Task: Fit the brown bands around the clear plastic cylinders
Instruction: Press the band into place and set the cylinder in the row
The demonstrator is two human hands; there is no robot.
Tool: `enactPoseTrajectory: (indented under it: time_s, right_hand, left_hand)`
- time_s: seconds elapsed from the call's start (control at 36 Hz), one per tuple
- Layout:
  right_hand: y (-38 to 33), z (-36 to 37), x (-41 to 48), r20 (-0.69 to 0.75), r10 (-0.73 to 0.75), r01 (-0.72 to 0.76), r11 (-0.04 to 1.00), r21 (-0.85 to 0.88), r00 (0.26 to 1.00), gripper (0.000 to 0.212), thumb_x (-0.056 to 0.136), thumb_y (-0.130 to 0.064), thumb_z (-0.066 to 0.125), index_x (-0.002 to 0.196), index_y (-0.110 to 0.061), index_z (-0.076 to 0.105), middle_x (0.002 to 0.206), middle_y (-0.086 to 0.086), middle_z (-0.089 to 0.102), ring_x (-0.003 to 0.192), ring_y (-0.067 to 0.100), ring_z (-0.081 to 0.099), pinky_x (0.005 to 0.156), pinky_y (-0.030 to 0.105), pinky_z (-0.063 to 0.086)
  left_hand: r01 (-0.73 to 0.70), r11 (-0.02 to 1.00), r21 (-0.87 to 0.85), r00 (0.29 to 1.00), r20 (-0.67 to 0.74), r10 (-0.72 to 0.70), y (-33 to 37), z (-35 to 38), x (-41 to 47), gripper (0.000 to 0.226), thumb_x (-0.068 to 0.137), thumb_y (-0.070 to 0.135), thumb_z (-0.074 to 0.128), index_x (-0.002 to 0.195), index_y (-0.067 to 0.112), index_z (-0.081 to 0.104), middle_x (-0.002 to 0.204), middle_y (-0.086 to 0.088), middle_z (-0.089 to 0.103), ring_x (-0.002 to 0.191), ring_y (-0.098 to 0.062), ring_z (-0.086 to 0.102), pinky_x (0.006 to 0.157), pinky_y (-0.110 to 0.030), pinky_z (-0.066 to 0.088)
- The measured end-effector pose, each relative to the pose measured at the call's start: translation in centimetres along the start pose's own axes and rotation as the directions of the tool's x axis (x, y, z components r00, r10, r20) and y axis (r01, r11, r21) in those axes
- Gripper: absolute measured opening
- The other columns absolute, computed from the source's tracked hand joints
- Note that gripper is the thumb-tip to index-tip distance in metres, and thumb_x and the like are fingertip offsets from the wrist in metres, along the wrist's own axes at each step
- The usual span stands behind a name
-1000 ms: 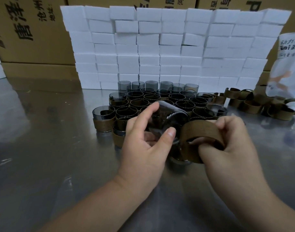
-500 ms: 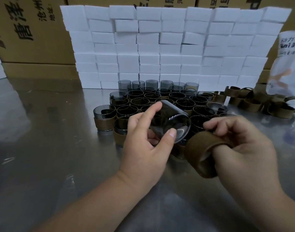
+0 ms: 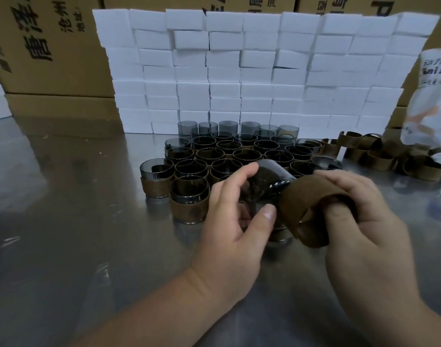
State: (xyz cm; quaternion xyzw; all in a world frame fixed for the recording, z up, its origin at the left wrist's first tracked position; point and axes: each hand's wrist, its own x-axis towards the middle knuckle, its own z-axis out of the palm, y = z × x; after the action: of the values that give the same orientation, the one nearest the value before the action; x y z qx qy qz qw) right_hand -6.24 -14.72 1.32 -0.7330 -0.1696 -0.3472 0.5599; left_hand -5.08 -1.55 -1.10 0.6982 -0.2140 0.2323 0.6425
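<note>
At far left stand cartons (image 3: 47,46), and a wall of white blocks (image 3: 239,71) runs along the back of the counter (image 3: 64,209). In front of it sits a tight cluster of cylinders (image 3: 229,151), and those at its front and left edge wear brown bands low on their walls. Whether the back row is banded cannot be told.

The left hand (image 3: 234,229) grips one tilted cylinder (image 3: 269,181) between fingers and thumb, above the counter. Just beside it, the right hand (image 3: 364,221) clamps a band (image 3: 307,209), thumb inside the loop, its edge meeting the cylinder's end. The band does not look slid on yet.

A heap of loose bands (image 3: 379,156) lies at right, beside a bag (image 3: 432,101), so plenty of fitting seems left.
</note>
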Motion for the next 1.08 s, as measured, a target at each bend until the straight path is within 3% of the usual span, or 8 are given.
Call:
enactPoseTrajectory:
  time_s: [0.22, 0.31, 0.42, 0.53, 0.75, 0.89, 0.97, 1.08]
  right_hand:
    - [-0.1, 1.0, -0.9, 0.057, 0.139, -0.145, 0.982, 0.122, 0.989, 0.034, 0.082, -0.029, 0.04, 0.106, -0.05, 0.052, 0.106, -0.048, 0.052, 0.102, -0.023, 0.05, 0.079, -0.005, 0.036]
    - [-0.2, 0.9, -0.9, 0.07, 0.112, -0.117, 0.99, 0.073, 0.991, 0.034, 0.083, -0.029, 0.039, 0.107, -0.051, 0.05, 0.107, -0.053, 0.043, 0.101, -0.026, 0.048, 0.079, -0.006, 0.034]
    - [-0.2, 0.8, -0.8, 0.109, 0.085, -0.082, 0.996, -0.031, 0.99, 0.036, 0.083, -0.027, 0.039, 0.102, -0.055, 0.048, 0.088, -0.059, 0.045, 0.094, -0.034, 0.042, 0.075, -0.01, 0.028]
    - [-0.1, 1.1, -1.0, 0.147, 0.123, -0.116, 0.992, -0.053, 0.981, 0.034, 0.08, -0.029, 0.038, 0.101, -0.055, 0.047, 0.081, -0.06, 0.044, 0.09, -0.036, 0.042, 0.073, -0.01, 0.028]
    - [-0.4, 1.4, -1.2, 0.196, 0.139, -0.142, 0.99, 0.001, 0.971, 0.041, 0.077, -0.03, 0.044, 0.108, -0.058, 0.042, 0.098, -0.048, 0.05, 0.101, -0.032, 0.042, 0.081, -0.007, 0.03]
    - [-1.0, 1.1, -1.1, 0.26, 0.192, -0.24, 0.956, 0.167, 0.946, 0.062, 0.056, -0.045, 0.066, 0.113, -0.052, 0.044, 0.123, -0.041, 0.046, 0.113, -0.019, 0.047, 0.085, 0.0, 0.038]
    - [-1.2, 0.8, -1.1, 0.316, 0.167, -0.216, 0.968, 0.126, 0.934, 0.079, 0.047, -0.054, 0.064, 0.123, -0.047, 0.045, 0.124, -0.018, 0.06, 0.113, -0.011, 0.052, 0.085, 0.005, 0.042]
    - [-1.2, 0.7, -1.1, 0.381, 0.131, -0.185, 0.977, 0.107, 0.915, 0.083, 0.044, -0.054, 0.07, 0.121, -0.061, 0.04, 0.143, -0.009, 0.044, 0.131, 0.0, 0.039, 0.104, 0.023, 0.037]
  left_hand:
    - [-0.009, 1.0, -0.002, 1.0, 0.03, 0.009, 0.6, -0.5, -0.3, 0.048, 0.079, 0.05, 0.041, 0.126, 0.041, 0.041, 0.131, 0.015, 0.041, 0.103, 0.003, 0.054, 0.089, -0.023, 0.044]
    - [-0.031, 0.998, 0.05, 0.996, 0.085, 0.027, 1.0, -0.5, -0.5, 0.069, 0.077, 0.073, 0.042, 0.135, 0.036, 0.032, 0.141, 0.016, 0.029, 0.121, -0.003, 0.045, 0.097, -0.029, 0.042]
    - [-0.099, 0.963, 0.251, 0.992, 0.099, 0.076, 1.3, -0.6, -0.7, 0.085, 0.071, 0.085, 0.025, 0.136, 0.031, 0.015, 0.153, 0.008, 0.007, 0.129, 0.02, 0.014, 0.098, 0.0, 0.02]
    - [-0.137, 0.823, 0.552, 0.99, 0.063, 0.123, 1.6, -0.7, -0.8, 0.063, 0.081, 0.062, 0.02, 0.134, 0.032, 0.004, 0.153, 0.008, 0.009, 0.127, 0.02, 0.009, 0.097, 0.004, 0.007]
    - [-0.284, 0.756, 0.59, 0.954, 0.094, 0.285, 2.4, -0.5, -0.4, 0.05, 0.086, 0.025, 0.026, 0.135, 0.018, 0.02, 0.144, -0.016, 0.036, 0.122, -0.017, 0.033, 0.092, -0.025, 0.033]
    - [-0.292, 0.792, 0.537, 0.946, 0.041, 0.321, 2.4, -0.7, -0.2, 0.049, 0.084, 0.017, 0.03, 0.132, 0.008, 0.026, 0.14, -0.021, 0.038, 0.127, -0.012, 0.031, 0.098, -0.001, 0.023]
    - [-0.28, 0.816, 0.506, 0.946, 0.002, 0.323, 2.2, -0.8, -0.3, 0.047, 0.086, 0.018, 0.03, 0.132, 0.009, 0.027, 0.138, -0.022, 0.042, 0.128, -0.012, 0.034, 0.102, -0.005, 0.024]
    - [-0.25, 0.85, 0.463, 0.951, -0.046, 0.305, 2.3, -1.1, -0.3, 0.047, 0.084, 0.021, 0.032, 0.131, 0.019, 0.029, 0.135, -0.02, 0.047, 0.123, -0.013, 0.043, 0.1, -0.009, 0.032]
